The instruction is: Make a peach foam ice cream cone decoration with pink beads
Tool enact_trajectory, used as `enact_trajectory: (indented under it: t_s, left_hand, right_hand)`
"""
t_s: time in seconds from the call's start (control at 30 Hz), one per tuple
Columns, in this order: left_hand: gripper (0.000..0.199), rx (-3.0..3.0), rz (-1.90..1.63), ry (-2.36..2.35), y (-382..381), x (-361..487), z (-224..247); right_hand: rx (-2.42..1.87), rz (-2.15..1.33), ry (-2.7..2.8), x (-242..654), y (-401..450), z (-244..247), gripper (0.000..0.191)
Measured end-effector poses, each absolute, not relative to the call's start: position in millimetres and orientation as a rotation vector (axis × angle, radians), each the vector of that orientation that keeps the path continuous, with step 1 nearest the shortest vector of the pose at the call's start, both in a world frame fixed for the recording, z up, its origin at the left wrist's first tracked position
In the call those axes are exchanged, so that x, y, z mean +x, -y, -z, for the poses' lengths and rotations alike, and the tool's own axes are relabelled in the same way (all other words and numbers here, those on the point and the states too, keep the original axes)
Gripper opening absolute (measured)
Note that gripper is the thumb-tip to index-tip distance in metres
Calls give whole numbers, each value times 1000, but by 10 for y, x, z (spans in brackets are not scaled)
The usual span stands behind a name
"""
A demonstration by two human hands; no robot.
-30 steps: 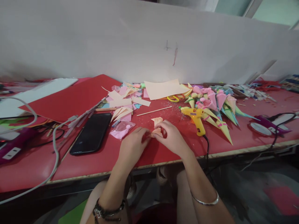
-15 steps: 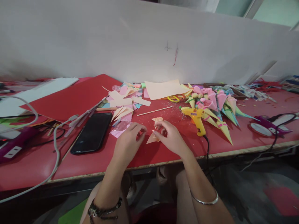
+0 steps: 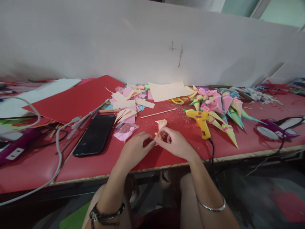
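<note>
Peach paper piece point(image 3: 158, 136) is located low over the red bench point(image 3: 162, 156), near the front edge, where the fingertips of two hands meet. It is largely covered by the fingers, so its outline and lower end cannot be made out. By the right hand point(image 3: 177, 144) it is pinched between thumb and forefinger. The left hand point(image 3: 137, 148) is curled, thumb and fingertips brought near each other at the paper's left side; whether paper is gripped there cannot be told. One folded peach scrap point(image 3: 162, 123) is seen just beyond the right fingertips; any join to the pinched piece is hidden. Counted on the bench: one black phone point(image 3: 95, 135), one yellow glue gun point(image 3: 200, 121), its cord lost below the edge, one thin stick point(image 3: 158, 113), one large peach sheet point(image 3: 166, 90), and one clear bag point(image 3: 125, 132) with pink contents. Two purple devices are noted, one at left point(image 3: 17, 149), cut off by the frame, one at right point(image 3: 278, 128). Paper cones point(image 3: 220, 103) are heaped and overlapped; no sure count was obtained. Paper strips point(image 3: 125, 103), likewise, could not be counted.
</note>
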State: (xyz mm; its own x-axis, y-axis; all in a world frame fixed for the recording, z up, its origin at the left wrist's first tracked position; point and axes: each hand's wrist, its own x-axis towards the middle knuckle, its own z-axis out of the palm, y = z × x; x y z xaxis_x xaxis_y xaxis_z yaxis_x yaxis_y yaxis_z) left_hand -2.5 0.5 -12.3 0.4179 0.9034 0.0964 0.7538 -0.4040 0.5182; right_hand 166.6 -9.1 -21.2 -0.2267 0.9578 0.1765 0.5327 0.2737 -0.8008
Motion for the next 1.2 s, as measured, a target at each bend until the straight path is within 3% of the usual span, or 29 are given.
enact_trajectory:
  t_s: [0.3, 0.77, 1.2]
  left_hand:
    - [20, 2152, -739, -1262, -3, -27, 86]
    - [9, 2135, -702, -1373, -37, -46, 135]
    - [9, 2180, -768, -1684, -62, -120, 148]
  right_hand:
    - [-1138, -886, 1685, 1617, 36, 227, 13]
    - [-1252, -883, 1677, 1657, -8, 302, 16]
    - [-1453, -376, 1805, 1643, 24, 243, 11]
